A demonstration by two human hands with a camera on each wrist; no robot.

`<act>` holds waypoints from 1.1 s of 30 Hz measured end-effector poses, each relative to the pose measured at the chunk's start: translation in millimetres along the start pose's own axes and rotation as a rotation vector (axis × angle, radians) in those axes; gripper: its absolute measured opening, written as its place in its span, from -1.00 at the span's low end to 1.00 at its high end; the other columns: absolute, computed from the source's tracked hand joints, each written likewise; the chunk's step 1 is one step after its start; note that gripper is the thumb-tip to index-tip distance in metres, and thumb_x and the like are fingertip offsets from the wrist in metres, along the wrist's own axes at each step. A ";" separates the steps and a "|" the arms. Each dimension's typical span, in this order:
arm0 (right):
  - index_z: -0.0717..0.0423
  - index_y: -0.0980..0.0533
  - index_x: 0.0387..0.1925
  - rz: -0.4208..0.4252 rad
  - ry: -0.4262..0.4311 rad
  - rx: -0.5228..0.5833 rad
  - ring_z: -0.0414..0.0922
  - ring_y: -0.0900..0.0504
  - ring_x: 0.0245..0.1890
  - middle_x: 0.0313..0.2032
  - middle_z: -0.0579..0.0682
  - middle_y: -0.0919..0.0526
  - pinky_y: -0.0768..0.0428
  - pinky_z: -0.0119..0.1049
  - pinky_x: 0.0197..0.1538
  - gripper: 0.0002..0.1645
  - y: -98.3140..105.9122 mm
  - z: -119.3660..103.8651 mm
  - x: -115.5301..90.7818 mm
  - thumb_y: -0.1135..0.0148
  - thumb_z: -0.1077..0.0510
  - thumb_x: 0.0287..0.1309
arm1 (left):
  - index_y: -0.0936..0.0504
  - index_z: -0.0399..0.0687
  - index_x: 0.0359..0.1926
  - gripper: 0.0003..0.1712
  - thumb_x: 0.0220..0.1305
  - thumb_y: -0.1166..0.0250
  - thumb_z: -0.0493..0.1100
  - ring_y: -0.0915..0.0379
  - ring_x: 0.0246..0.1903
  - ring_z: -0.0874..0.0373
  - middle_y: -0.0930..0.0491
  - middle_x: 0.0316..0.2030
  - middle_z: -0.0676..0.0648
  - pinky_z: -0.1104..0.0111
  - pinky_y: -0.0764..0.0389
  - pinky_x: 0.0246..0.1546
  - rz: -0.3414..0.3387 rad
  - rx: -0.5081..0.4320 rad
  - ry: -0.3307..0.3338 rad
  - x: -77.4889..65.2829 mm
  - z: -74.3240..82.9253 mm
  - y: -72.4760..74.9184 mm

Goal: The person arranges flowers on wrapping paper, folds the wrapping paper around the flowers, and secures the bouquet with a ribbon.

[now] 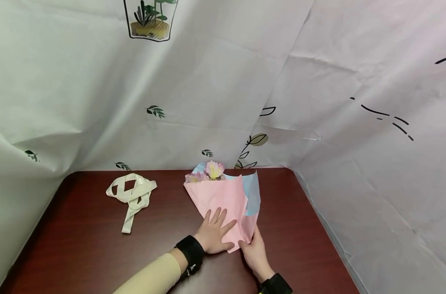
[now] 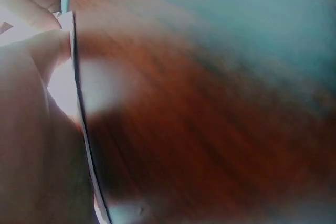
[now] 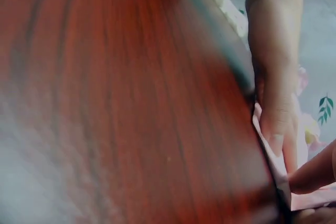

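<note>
Pink-and-blue, cone-shaped paper bouquet point(image 1: 218, 195) on glossy red-brown wood counter point(image 1: 164, 224), right of centre; L hand point(image 1: 214, 234) spreads flat atop, R hand point(image 1: 254, 252) pinches its near-right edge. Looks light, prob. creases easily; pink-yellow petalled blooms point(image 1: 214, 170) seem fragile, so grip the near, narrow end.

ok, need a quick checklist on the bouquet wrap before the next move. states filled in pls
1. Left hand steadying the wrap: ok, fingers spread on the pink wrapping paper.
2. Right hand has hold of the paper: ok, grips it near the lower right edge.
3. Right side folded across: not ok, light blue face exposed there.
4. Pink flowers above the front paper edge: ok, heads show over it.
5. Stems inside the wrap: cannot tell, hidden by paper.
6. Cream ribbon out of the way: ok, lies loose on the table, apart to the left.
</note>
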State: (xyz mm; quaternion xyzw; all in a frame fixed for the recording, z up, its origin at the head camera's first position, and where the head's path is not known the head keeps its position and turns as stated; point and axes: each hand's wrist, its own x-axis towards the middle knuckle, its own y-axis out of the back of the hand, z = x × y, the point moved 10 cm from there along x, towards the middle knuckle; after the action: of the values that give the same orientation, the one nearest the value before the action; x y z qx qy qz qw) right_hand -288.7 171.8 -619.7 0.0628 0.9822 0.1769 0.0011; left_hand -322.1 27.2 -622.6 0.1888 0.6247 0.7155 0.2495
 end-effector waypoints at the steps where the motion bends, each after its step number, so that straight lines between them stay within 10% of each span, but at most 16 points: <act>1: 0.33 -0.26 0.64 0.004 -0.031 0.048 0.21 -0.53 0.43 0.45 0.40 -0.52 -0.59 -0.30 0.27 0.00 1.5 1.6 -0.9 -0.33 0.55 0.17 | -0.33 0.35 0.74 -0.09 0.53 -0.16 0.52 0.07 0.74 -0.20 -0.13 0.74 -0.22 -0.22 -0.03 0.65 -0.002 -0.003 -0.002 0.0 -0.1 0.8; 6: 0.48 -0.36 0.45 0.054 -0.200 0.260 0.04 -0.68 0.18 0.26 0.39 -0.65 -0.64 -0.43 0.00 -0.30 5.8 11.3 -3.0 -0.33 0.45 0.33 | -0.33 0.26 0.73 -0.10 0.55 -0.20 0.45 0.10 0.74 -0.25 -0.11 0.74 -0.27 -0.26 0.01 0.65 -0.020 -0.069 -0.016 -0.9 -1.6 3.0; 12: 0.45 -0.51 0.34 0.090 -0.211 0.239 -0.14 -0.65 0.11 0.20 0.29 -0.74 -0.58 -0.46 0.04 -0.56 7.6 13.3 -6.0 -0.22 0.35 0.55 | -0.25 0.24 0.77 -0.09 0.59 -0.14 0.44 0.21 0.76 -0.27 -0.02 0.76 -0.30 -0.28 0.14 0.67 -0.021 -0.158 -0.039 -1.7 -3.7 -2.8; 23: 0.62 -0.44 0.31 0.026 -0.100 0.207 0.23 -0.74 0.20 0.15 0.50 -0.70 -0.72 -0.37 0.02 -0.41 -4.0 12.2 -11.6 -0.31 0.60 0.25 | -0.25 0.24 0.77 -0.06 0.56 -0.15 0.47 0.20 0.76 -0.23 -0.01 0.77 -0.25 -0.26 0.11 0.67 -0.001 -0.136 -0.032 1.4 -7.0 -9.7; 33: 0.53 -0.36 0.38 0.094 -0.309 0.545 -0.26 -0.67 0.11 0.26 0.24 -0.69 -0.66 -0.44 0.09 -0.44 2.8 27.9 -10.9 -0.25 0.51 0.44 | -0.27 0.22 0.76 -0.05 0.55 -0.20 0.45 0.19 0.76 -0.25 -0.04 0.75 -0.28 -0.27 0.13 0.66 0.004 -0.194 -0.047 2.7 -5.3 -8.2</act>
State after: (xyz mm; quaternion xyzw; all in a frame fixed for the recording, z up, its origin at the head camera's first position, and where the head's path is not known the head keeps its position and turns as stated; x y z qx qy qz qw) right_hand -276.9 182.7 -645.1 0.1323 0.9777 -0.1047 0.1253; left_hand -326.3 25.4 -631.7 0.1817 0.5462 0.7684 0.2797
